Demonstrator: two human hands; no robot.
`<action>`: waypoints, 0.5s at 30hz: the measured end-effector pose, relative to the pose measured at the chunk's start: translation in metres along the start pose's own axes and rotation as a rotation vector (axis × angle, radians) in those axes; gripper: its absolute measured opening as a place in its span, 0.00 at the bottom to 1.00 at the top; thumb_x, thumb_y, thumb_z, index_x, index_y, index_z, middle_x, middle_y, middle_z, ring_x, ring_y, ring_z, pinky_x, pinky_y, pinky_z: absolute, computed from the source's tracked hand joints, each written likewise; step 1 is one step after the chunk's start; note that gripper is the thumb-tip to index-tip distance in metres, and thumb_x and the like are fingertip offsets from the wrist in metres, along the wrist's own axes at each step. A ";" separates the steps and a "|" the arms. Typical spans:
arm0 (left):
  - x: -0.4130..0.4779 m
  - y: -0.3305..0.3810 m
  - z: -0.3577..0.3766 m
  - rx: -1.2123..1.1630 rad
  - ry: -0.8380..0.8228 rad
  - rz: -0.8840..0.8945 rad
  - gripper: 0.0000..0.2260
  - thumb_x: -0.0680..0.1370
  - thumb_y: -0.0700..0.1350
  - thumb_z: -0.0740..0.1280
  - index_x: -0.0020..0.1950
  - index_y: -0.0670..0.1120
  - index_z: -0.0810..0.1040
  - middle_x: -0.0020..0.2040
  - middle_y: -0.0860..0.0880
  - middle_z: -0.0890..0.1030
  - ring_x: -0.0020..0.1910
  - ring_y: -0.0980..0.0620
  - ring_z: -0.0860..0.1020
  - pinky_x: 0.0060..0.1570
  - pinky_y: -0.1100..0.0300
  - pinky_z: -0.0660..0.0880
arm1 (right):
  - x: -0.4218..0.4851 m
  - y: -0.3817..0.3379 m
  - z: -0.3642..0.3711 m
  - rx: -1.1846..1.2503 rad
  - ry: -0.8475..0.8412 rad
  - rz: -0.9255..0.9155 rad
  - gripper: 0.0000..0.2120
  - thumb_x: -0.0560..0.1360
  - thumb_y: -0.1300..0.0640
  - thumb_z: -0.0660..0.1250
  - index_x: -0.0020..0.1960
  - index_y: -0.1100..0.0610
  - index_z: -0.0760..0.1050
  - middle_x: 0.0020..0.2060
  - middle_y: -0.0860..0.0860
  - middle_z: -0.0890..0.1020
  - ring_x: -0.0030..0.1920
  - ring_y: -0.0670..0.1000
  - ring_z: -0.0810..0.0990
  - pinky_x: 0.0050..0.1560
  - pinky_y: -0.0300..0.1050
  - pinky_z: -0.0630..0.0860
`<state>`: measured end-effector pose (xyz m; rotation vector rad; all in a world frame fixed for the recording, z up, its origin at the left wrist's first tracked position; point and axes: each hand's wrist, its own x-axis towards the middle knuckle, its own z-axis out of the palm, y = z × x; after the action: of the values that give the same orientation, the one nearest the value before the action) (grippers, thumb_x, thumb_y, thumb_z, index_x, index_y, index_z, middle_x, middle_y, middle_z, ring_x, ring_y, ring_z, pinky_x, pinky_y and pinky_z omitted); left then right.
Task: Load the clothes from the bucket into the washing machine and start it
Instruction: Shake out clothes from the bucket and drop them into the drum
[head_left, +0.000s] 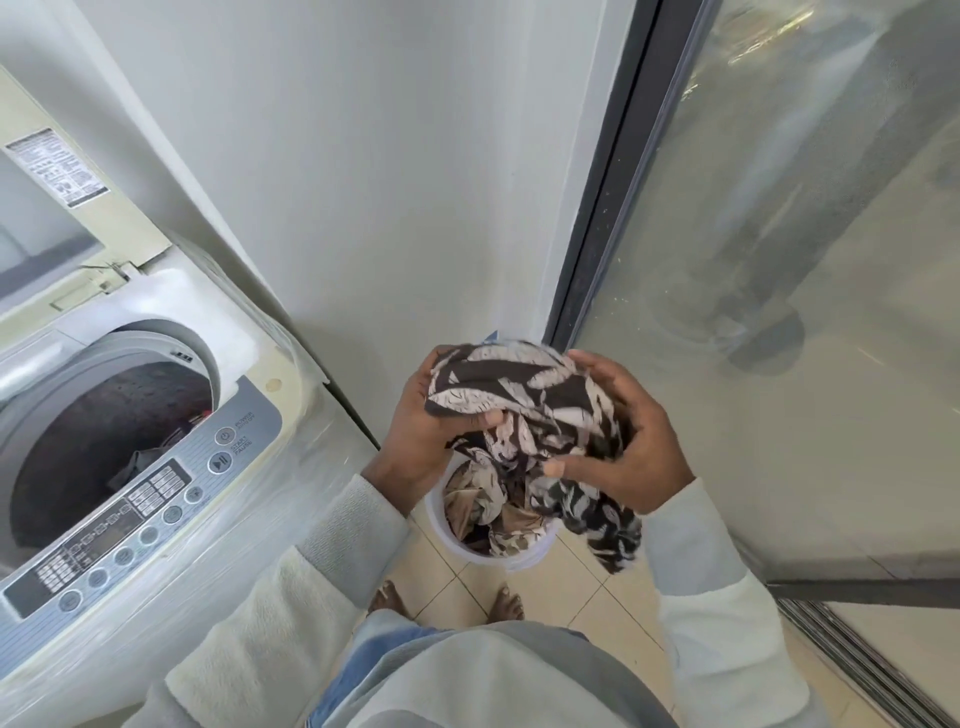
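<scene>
A bunched dark brown and white patterned garment (524, 400) is held up above the white bucket (524, 558). My left hand (426, 431) grips its left side and my right hand (623, 436) grips its right side, thumb pinching the cloth; a tail of fabric hangs down by my right wrist. The bucket stands on the tiled floor below my hands with more beige and patterned clothes (488, 509) in it. At the left, the top-loading washing machine (249, 499) has its lid (47, 208) raised, and some dark clothes (145, 462) lie in the drum.
The machine's control panel (135, 514) with power and start/pause buttons faces me. A grey wall (363, 182) is straight ahead. A glass sliding door with a dark frame (608, 208) stands on the right, its track on the floor. My bare feet stand just behind the bucket.
</scene>
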<state>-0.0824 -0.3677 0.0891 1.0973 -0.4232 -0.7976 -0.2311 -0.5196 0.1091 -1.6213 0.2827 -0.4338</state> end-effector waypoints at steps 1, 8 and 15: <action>-0.002 -0.001 0.005 -0.101 0.005 -0.047 0.43 0.54 0.47 0.85 0.64 0.36 0.72 0.53 0.41 0.82 0.51 0.43 0.81 0.48 0.50 0.80 | -0.003 0.005 0.005 -0.005 0.011 -0.014 0.41 0.59 0.49 0.82 0.68 0.46 0.69 0.61 0.43 0.80 0.63 0.46 0.78 0.58 0.39 0.77; -0.012 -0.003 0.017 0.071 -0.058 -0.127 0.40 0.61 0.45 0.79 0.69 0.36 0.67 0.58 0.41 0.81 0.57 0.41 0.80 0.55 0.46 0.77 | -0.013 0.032 0.031 -0.058 0.365 0.071 0.35 0.51 0.50 0.81 0.56 0.51 0.75 0.48 0.35 0.84 0.51 0.34 0.80 0.50 0.31 0.77; -0.005 0.021 -0.012 0.725 -0.392 0.050 0.53 0.56 0.50 0.85 0.74 0.54 0.60 0.67 0.52 0.74 0.66 0.54 0.75 0.62 0.56 0.75 | 0.012 -0.003 0.025 -0.402 -0.135 0.172 0.33 0.51 0.42 0.79 0.54 0.28 0.72 0.49 0.37 0.83 0.52 0.40 0.81 0.53 0.38 0.78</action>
<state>-0.0703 -0.3518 0.1030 1.5890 -1.1266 -0.8369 -0.2099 -0.5024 0.1119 -1.9889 0.4224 -0.1379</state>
